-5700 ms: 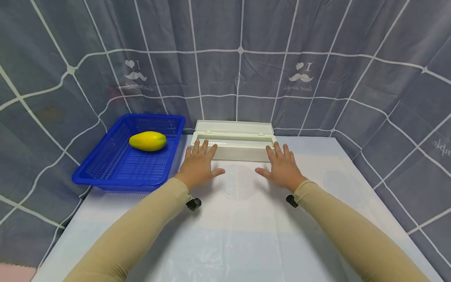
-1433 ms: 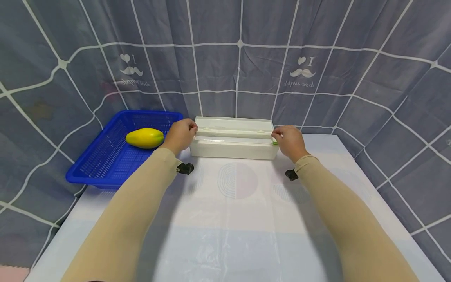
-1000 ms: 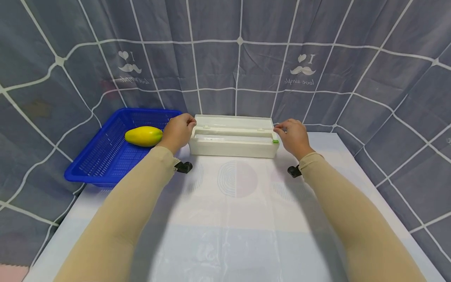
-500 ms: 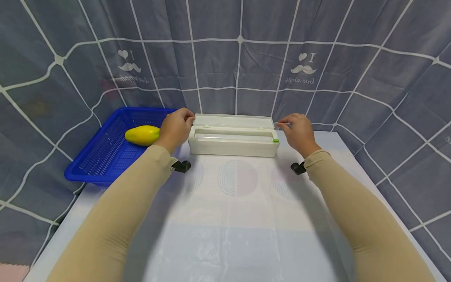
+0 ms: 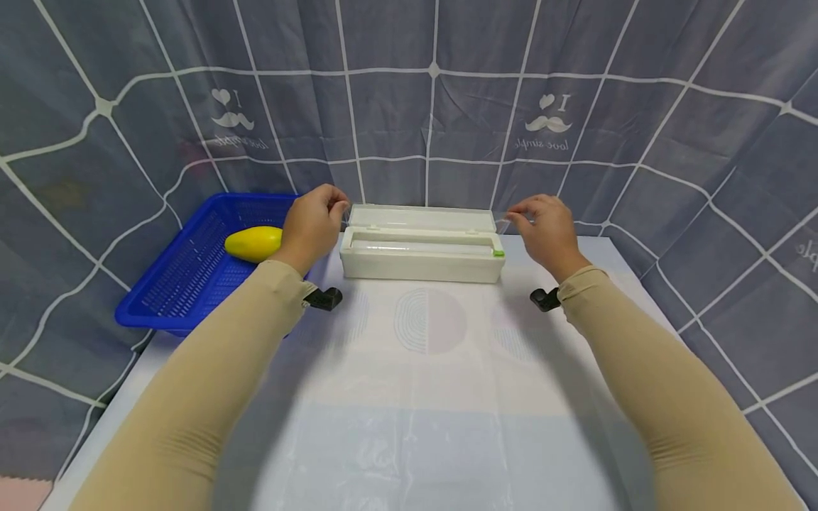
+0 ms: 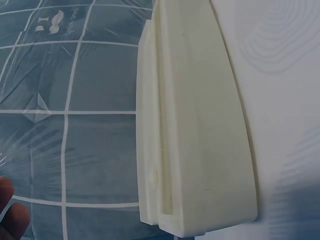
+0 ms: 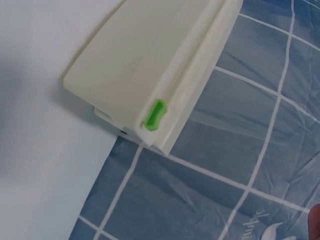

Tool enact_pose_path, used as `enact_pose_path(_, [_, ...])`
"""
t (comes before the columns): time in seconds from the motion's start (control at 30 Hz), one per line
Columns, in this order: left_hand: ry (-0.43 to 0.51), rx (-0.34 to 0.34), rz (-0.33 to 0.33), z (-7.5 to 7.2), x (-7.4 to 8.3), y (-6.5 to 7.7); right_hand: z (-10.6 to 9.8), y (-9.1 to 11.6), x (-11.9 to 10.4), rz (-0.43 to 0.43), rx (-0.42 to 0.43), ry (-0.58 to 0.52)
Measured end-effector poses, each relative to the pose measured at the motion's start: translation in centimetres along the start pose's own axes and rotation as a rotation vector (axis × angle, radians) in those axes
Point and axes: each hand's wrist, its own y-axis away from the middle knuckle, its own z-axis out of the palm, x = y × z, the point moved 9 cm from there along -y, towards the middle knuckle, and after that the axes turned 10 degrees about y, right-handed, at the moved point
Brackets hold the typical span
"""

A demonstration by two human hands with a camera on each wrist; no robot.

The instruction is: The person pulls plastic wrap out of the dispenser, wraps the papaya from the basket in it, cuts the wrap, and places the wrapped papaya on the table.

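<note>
A white cling film dispenser box stands at the back of the table, its lid raised. At its right end sits a green slide cutter. Thin clear cling film, creased near the fingers, is stretched out above the box. My left hand pinches the film at the left, thumb against fingertips. At the right, my right hand pinches its other side. Both hands are raised slightly above the box and apart from it. In the right wrist view only a fingertip shows.
A blue plastic basket stands at the left, holding a yellow papaya-like fruit partly hidden by my left hand. A grey curtain with white lines hangs behind and beside the white-covered table.
Earlier both hands lay spread at the box. They then pinched the film at the box's ends. Since then they have risen and moved slightly apart, drawing film up; the box stays in place.
</note>
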Motion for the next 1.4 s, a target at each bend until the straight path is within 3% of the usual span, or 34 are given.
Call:
enact_pose_path(0.73, [0.072, 0.059, 0.069, -2.7, 3.0, 0.9, -4.4, 0.4, -2.1, -0.065, 0.15, -0.054])
enact_pose_path(1.4, [0.148, 0.144, 0.171, -5.1, 6.6, 2.2, -8.3, 1.1, -3.4, -0.094, 0.282, -0.125])
